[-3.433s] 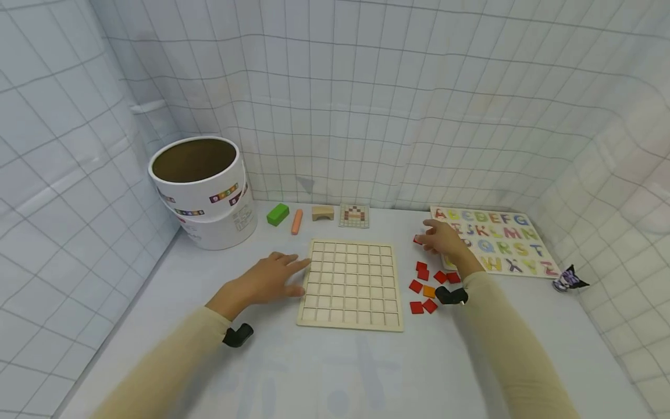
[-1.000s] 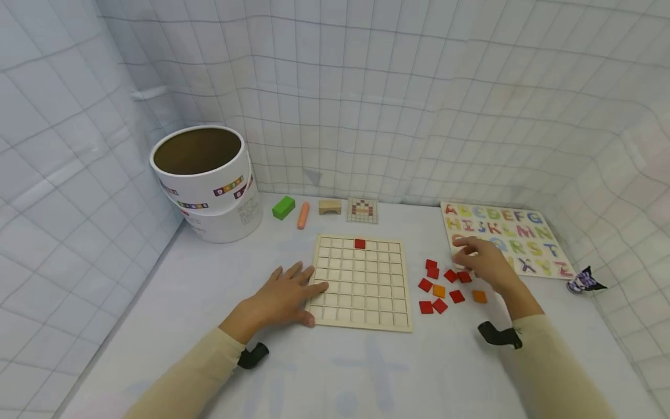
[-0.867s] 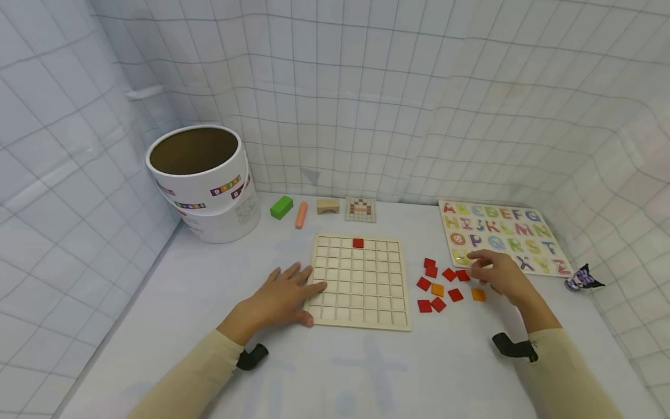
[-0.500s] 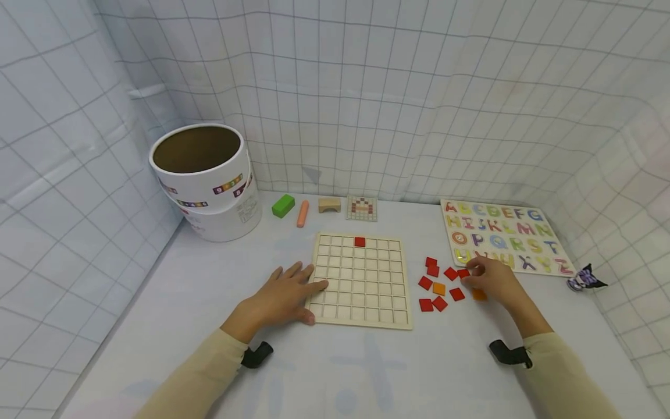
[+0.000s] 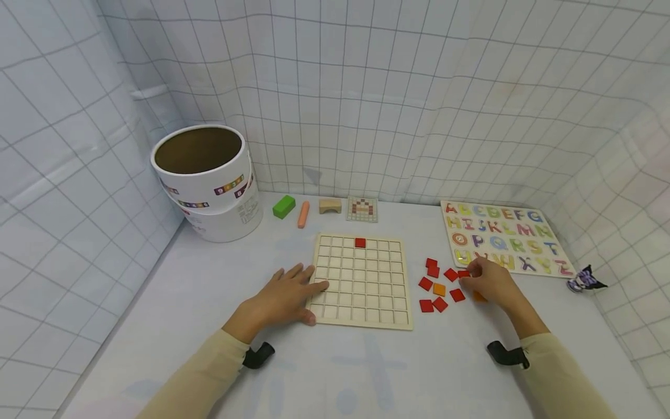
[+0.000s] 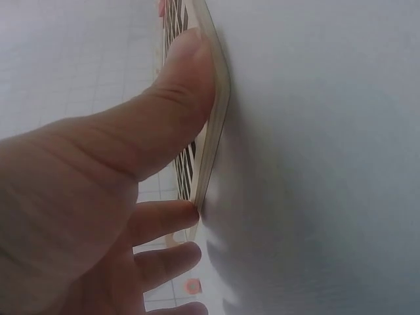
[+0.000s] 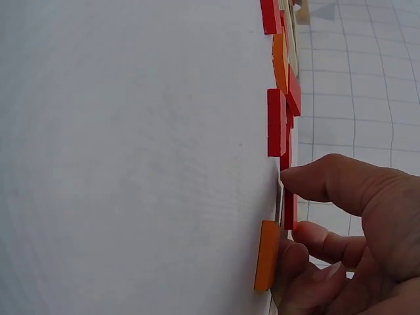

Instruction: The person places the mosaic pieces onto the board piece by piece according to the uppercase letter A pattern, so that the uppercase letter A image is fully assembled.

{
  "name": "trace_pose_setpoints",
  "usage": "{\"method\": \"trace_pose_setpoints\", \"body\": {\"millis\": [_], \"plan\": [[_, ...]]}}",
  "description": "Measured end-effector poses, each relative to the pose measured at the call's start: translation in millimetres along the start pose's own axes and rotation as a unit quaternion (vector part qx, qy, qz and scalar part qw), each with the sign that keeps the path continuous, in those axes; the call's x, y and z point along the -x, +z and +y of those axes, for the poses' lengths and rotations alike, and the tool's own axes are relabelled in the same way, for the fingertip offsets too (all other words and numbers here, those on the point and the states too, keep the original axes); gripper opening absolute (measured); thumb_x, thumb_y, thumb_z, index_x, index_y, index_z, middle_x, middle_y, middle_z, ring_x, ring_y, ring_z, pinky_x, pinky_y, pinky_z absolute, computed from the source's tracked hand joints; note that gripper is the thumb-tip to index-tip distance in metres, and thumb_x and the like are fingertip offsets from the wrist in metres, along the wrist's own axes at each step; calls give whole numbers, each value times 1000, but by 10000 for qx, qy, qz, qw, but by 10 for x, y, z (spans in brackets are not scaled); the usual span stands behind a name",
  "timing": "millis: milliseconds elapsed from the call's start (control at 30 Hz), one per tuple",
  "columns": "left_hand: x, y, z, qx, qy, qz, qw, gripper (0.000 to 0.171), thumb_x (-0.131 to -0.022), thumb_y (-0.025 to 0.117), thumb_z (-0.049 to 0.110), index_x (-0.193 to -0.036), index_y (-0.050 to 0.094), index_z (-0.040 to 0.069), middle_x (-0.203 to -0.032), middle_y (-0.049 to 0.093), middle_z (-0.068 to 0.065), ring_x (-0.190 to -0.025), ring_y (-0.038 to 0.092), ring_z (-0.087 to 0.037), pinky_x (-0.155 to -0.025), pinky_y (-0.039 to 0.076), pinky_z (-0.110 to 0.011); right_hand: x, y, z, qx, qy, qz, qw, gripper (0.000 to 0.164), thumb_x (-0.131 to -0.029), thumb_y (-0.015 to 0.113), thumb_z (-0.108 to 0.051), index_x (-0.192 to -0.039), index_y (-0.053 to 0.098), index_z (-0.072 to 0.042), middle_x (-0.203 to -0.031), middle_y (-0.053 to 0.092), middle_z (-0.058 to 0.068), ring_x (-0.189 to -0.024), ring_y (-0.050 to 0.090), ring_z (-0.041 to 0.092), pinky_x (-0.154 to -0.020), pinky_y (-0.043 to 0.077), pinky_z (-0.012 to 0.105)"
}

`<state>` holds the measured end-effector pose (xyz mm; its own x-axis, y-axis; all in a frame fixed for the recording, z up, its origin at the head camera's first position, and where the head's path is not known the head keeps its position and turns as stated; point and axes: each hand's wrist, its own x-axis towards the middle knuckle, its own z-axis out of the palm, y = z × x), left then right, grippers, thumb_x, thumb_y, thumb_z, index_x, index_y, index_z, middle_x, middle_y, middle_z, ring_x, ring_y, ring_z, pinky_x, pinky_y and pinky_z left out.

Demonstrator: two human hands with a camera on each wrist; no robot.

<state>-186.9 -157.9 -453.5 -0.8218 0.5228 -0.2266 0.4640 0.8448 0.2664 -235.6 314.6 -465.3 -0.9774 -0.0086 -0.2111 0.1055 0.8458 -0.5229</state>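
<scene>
A wooden grid board lies in front of me, with one red tile in its top row. My left hand rests spread on the board's left edge; in the left wrist view its thumb lies along the rim. My right hand is at the loose tiles to the right, its thumb and fingertips pinching a red tile at the edges. Several other red tiles and an orange tile lie nearby. A second orange tile is beside the right fingers, partly covered in the head view.
Behind the board are a green block, an orange stick, a wooden arch and a pattern card. A white bucket stands back left. An alphabet board and a small purple figure are at right.
A red tile now sits in the board's top row. My left hand has settled on the board's left edge. My right hand has come down from the alphabet board to a red tile.
</scene>
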Motion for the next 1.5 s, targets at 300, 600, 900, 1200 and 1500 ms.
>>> {"method": "trace_pose_setpoints", "body": {"millis": [300, 600, 900, 1200, 1500], "plan": [[-19, 12, -2, 0, 3, 19, 10000, 82, -82, 78, 49, -154, 47, 27, -165, 30, -17, -152, 24, -43, -115, 22, -68, -45, -23, 138, -2160, 145, 18, 9763, 45, -98, 69, -21, -126, 42, 0, -88, 58, 8, -72, 62, 19, -65, 55, 26], [-5, 2, 10, 33, -101, 9, 9999, 82, -80, 80, 47, -153, 49, 27, -164, 32, -18, -152, 24, -43, -116, 21, -68, -121, 48, -227, -4477, -145, -450, 8929, 52, -99, 68, -17, -141, 39, -4, -92, 71, 2, -79, 73, 15, -70, 58, 22], [-3, -13, 24, -4, -215, -51, 9998, 82, -79, 81, 47, -153, 49, 29, -164, 32, -17, -151, 23, -45, -117, 20, -65, -443, 698, -1396, -4428, -453, -1531, 8823, 48, -95, 71, -7, -137, 49, 2, -98, 74, 14, -78, 74, 16, -68, 58, 23], [11, -28, 56, -99, -130, -48, 9999, 82, -80, 81, 49, -153, 49, 29, -164, 31, -18, -145, 33, -41, -116, 26, -61, -594, 1052, -1981, -1490, -1519, -1175, 9700, 33, -94, 72, -16, -124, 64, -6, -92, 67, 11, -51, 58, 16, -55, 52, 28], [-3, 3, 25, -172, -82, 52, 9998, 82, -80, 79, 50, -153, 49, 30, -164, 32, -17, -142, 36, -39, -115, 29, -60, -602, 1099, -2038, -472, -1814, -699, 9798, 25, -93, 72, -17, -116, 69, -8, -98, 72, 11, -50, 54, 16, -60, 47, 32]]}}
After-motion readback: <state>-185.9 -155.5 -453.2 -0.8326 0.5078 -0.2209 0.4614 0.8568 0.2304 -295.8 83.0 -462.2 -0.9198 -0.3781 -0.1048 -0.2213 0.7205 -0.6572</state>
